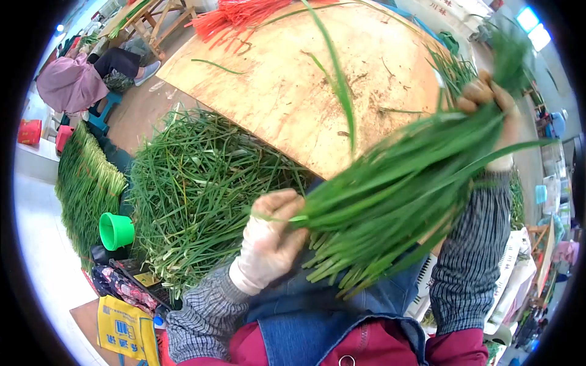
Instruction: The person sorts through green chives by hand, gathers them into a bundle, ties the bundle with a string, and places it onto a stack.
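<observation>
A large bunch of long green leafy stalks (397,177) slants across the front right, over the wooden table's edge. My right hand (486,94) is closed around its upper part, with leaf tips blurred above the fist. At the bunch's lower left end, my left hand (274,229) has bent fingers pinching a green leaf beside the pale cut ends. Single loose leaves lie on the wooden table (268,79), along with bits of dirt.
A big heap of loose stalks (195,183) lies left of the table. Farther left are neatly stacked stalks (88,183), a green bucket (116,231) and a yellow bag (127,329). Red strips (238,18) lie at the table's back. A seated person (73,82) is at upper left.
</observation>
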Demonstrator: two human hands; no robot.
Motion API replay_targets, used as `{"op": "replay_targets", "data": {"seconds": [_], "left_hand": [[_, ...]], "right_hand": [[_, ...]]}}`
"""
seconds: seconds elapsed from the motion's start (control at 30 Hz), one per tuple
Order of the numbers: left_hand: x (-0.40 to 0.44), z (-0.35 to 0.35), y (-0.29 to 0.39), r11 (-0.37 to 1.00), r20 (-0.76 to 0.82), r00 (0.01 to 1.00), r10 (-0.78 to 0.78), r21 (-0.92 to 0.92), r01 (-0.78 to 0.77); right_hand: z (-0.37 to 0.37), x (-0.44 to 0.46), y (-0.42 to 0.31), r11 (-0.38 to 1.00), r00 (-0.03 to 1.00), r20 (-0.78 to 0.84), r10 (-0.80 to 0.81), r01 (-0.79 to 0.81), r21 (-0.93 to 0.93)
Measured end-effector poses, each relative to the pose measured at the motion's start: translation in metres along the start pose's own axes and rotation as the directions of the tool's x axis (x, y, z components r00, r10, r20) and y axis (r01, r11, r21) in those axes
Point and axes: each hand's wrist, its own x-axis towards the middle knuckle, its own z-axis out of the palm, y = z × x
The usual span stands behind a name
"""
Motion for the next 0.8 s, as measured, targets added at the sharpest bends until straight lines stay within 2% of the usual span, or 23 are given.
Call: {"op": "replay_targets", "data": {"seconds": [0.03, 0.07, 0.13, 0.17, 0.2, 0.27, 0.3, 0.33, 0.37, 0.4, 0.43, 0.47, 0.53, 0.57, 0.63, 0.7, 0.8], "left_hand": [[0.001, 0.005, -0.012, 1.000, -0.038, 0.999, 0.001, -0.003, -0.001], [0.003, 0.006, -0.022, 0.993, 0.049, 0.994, -0.102, -0.061, 0.105], [0.010, 0.015, -0.039, 0.829, 0.303, 0.885, -0.354, -0.335, 0.447], [0.014, 0.018, -0.046, 0.796, 0.388, 0.873, -0.295, -0.405, 0.449], [0.018, 0.016, -0.044, 0.677, 0.487, 0.812, -0.322, -0.481, 0.557], [0.021, 0.011, -0.036, 0.613, 0.529, 0.789, -0.314, -0.522, 0.594], [0.020, 0.006, -0.031, 0.583, 0.518, 0.731, -0.444, -0.452, 0.674], [0.016, 0.009, -0.038, 0.540, 0.488, 0.780, -0.391, -0.565, 0.624], [0.014, 0.006, -0.040, 0.488, 0.507, 0.763, -0.401, -0.587, 0.646], [0.014, 0.003, -0.042, 0.432, 0.526, 0.746, -0.409, -0.608, 0.666], [0.013, 0.004, -0.051, 0.443, 0.544, 0.751, -0.375, -0.607, 0.660], [0.012, 0.003, -0.054, 0.418, 0.558, 0.735, -0.386, -0.605, 0.678], [0.015, 0.001, -0.054, 0.450, 0.540, 0.758, -0.365, -0.611, 0.652], [0.016, 0.001, -0.057, 0.423, 0.545, 0.770, -0.332, -0.643, 0.638], [0.019, -0.004, -0.051, 0.425, 0.550, 0.767, -0.330, -0.639, 0.641], [0.021, -0.003, -0.054, 0.415, 0.550, 0.782, -0.292, -0.664, 0.622], [0.025, -0.002, -0.050, 0.344, 0.566, 0.783, -0.258, -0.703, 0.622]], "right_hand": [[0.006, 0.009, 0.009, 0.976, 0.990, -0.104, -0.095, 0.072, -0.207], [0.013, 0.019, 0.021, 0.904, 0.960, -0.191, -0.204, 0.110, -0.413], [0.008, 0.050, 0.035, 0.933, 0.915, -0.377, -0.143, -0.002, -0.360], [-0.016, 0.069, 0.041, 0.882, 0.919, -0.371, -0.135, -0.059, -0.468], [-0.036, 0.084, 0.045, 0.816, 0.923, -0.366, -0.123, -0.116, -0.566], [-0.035, 0.093, 0.041, 0.487, 0.849, -0.504, -0.158, -0.378, -0.788], [-0.041, 0.097, 0.034, 0.298, 0.818, -0.495, -0.293, -0.414, -0.860], [-0.048, 0.097, 0.026, 0.095, 0.787, -0.453, -0.419, -0.458, -0.884], [-0.054, 0.091, 0.013, 0.168, 0.853, -0.245, -0.461, -0.187, -0.968], [-0.055, 0.083, -0.003, 0.217, 0.855, -0.027, -0.517, 0.101, -0.971], [-0.014, 0.053, -0.016, 0.179, 0.850, -0.252, -0.463, -0.189, -0.965], [-0.009, 0.017, -0.023, -0.011, 0.890, -0.082, -0.448, -0.097, -0.995], [0.014, -0.034, -0.032, 0.328, 0.849, -0.254, -0.462, -0.103, -0.939], [0.025, -0.064, -0.024, 0.355, 0.810, -0.343, -0.476, -0.180, -0.917], [0.039, -0.126, -0.003, 0.441, 0.862, -0.392, -0.321, -0.230, -0.868], [0.043, -0.171, 0.026, 0.629, 0.779, -0.605, -0.165, -0.389, -0.673], [0.030, -0.216, 0.074, 0.733, 0.704, -0.701, 0.114, -0.536, -0.419]]}}
